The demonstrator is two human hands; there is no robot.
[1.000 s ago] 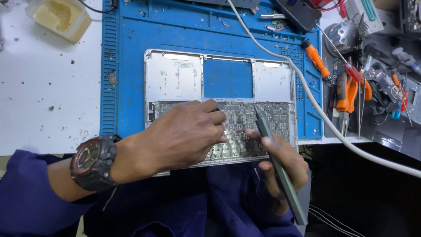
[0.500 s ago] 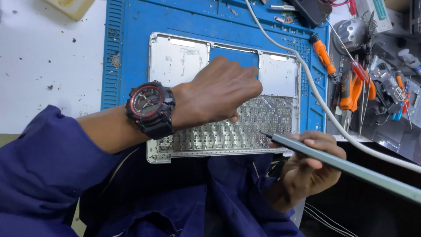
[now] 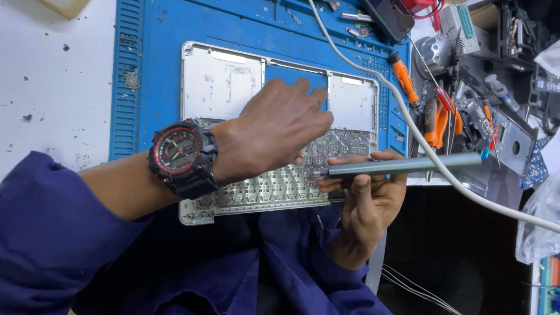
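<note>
Silver metal fills the middle of the frame: we see a laptop top case lying upside down, with flat scratched panels in its upper part and, below them, the back of the keyboard as a grid of many small holes and rivets. Our left hand lies flat on it, palm down, fingers stretched and close together, pressing the case and gripping nothing; on this wrist sits a thick black watch with red details on its round face. Our right hand, in the lower centre-right, has its fingers curled around a slim grey electric screwdriver, a smooth cylinder that lies almost horizontal, with its thin tip pointing left onto the keyboard grid just beside the left hand. Both sleeves are of dark blue cloth. The case rests on a blue rubber repair mat with ribbed slots along its left edge, and its lower edge hangs over the front of the bench. Left of the mat we see a white table top with dark specks. A white cable crosses the mat diagonally from the top to the right edge. At the upper right lies a crowded pile of tools, among them an orange-handled screwdriver and orange-handled pliers.
</note>
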